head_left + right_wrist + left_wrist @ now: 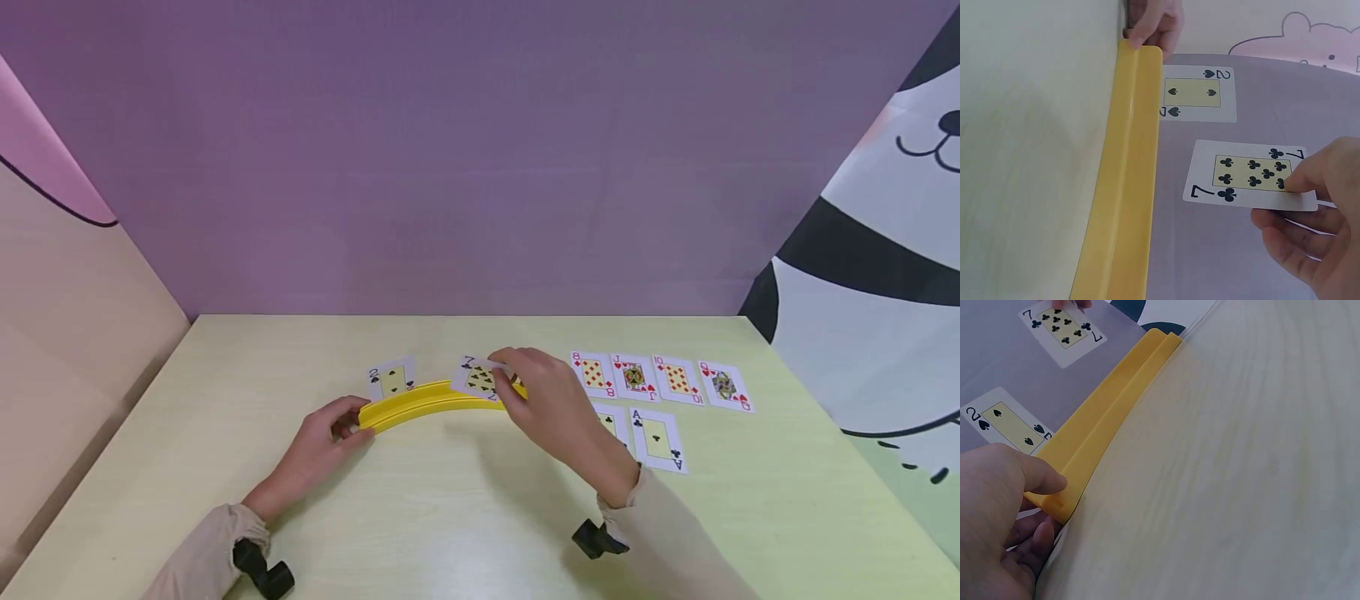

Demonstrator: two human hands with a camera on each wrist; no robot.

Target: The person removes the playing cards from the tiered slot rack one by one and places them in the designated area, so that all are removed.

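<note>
A curved yellow card holder stands on the table, and my left hand grips its left end between thumb and fingers. The two of spades stands upright in the holder near that end. My right hand pinches the seven of clubs by one edge, thumb on its face. In the right wrist view this card is apart from the holder, on its far side; in the head view it overlaps the middle of the holder. My right hand hides the holder's right end in the head view.
To the right lies a row of face-up cards: eight of diamonds, a jack, ten of diamonds and a queen. Nearer lie the ace of clubs and another club card, partly hidden. A purple partition rises behind the table.
</note>
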